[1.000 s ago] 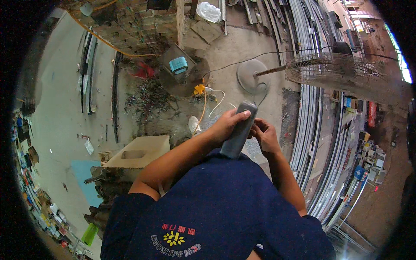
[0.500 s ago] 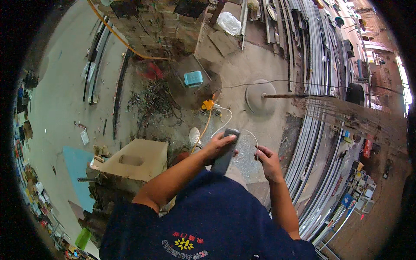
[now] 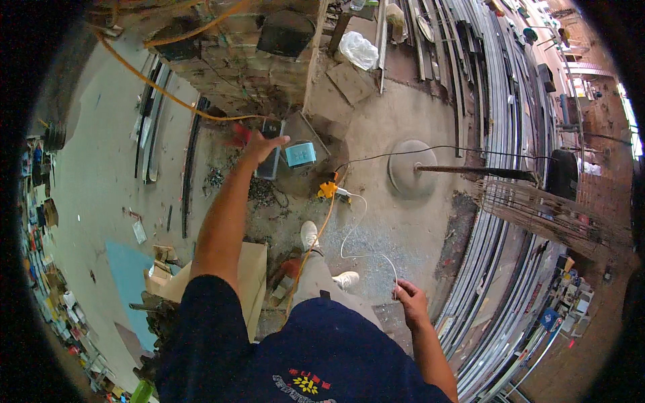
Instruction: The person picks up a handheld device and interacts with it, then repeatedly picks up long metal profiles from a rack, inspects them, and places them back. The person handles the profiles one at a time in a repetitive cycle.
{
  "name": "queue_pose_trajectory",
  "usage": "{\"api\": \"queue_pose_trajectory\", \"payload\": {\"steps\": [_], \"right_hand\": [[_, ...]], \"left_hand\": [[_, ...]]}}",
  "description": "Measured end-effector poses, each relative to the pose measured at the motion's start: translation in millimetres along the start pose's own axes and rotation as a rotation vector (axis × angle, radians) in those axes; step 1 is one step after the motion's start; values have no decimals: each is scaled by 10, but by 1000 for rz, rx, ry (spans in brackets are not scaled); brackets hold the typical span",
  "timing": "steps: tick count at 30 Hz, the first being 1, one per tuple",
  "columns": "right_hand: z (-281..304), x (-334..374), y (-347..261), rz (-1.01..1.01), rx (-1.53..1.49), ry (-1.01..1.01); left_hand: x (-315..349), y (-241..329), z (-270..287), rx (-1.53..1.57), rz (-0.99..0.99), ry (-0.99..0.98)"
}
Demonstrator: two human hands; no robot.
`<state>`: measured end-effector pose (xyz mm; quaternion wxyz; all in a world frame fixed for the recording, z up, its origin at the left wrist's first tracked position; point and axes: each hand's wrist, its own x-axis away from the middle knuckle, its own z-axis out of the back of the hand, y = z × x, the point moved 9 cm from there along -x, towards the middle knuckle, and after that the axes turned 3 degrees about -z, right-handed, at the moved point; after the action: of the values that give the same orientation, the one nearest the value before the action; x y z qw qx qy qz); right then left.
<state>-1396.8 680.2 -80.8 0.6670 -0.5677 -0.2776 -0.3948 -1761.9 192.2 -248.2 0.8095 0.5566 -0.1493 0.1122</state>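
Beyond the yellow socket block [image 3: 327,189] and off to its left, as the head camera sees it, the person's left hand [image 3: 261,146] reaches out across a dark, flat slab [image 3: 268,165]. Its thumb stretches over the slab toward the right; the other fingers are hidden, so I cannot tell whether they close on it or merely rest there. A light-blue box [image 3: 300,154] stands between slab and block, farther from the body than the block. To the right of the block and nearer the body, the right hand [image 3: 411,303] pinches a thin white cable [image 3: 344,242] between thumb and fingertips; the cable loops back to a white plug [image 3: 343,192] at the block's right side. An orange cord [image 3: 326,232] runs from the block toward the person, passing beside a pale shoe [image 3: 309,235]. Right of the block stands a round grey base [image 3: 407,180] with a rusty pole [image 3: 470,170]. Long metal bars [image 3: 485,269] lie farther right of the block, and dark scraps [image 3: 263,194] are strewn to its left.
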Motion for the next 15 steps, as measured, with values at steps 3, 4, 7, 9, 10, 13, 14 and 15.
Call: {"api": "queue_pose_trajectory", "payload": {"steps": [3, 4, 7, 9, 10, 13, 14, 15], "right_hand": [[35, 34, 108, -39, -47, 69], [62, 53, 162, -52, -51, 87], [103, 100, 200, -65, -57, 91], [135, 139, 225, -78, -51, 96], [152, 176, 265, -91, -60, 107], [176, 268, 300, -115, -86, 155], [173, 292, 300, -120, -97, 173], [180, 319, 306, -132, -78, 195]], "left_hand": [[-479, 326, -83, -281, -10, -11], [-622, 310, -150, -417, 12, -55], [-975, 95, -337, -584, -30, -64], [-1141, -71, -459, -578, -60, -46], [-1200, -92, -536, -562, -61, -51], [-1322, -36, -749, -573, -148, -79], [-1333, 32, -815, -587, -193, -90], [-1321, 50, -873, -647, -191, -92]]}}
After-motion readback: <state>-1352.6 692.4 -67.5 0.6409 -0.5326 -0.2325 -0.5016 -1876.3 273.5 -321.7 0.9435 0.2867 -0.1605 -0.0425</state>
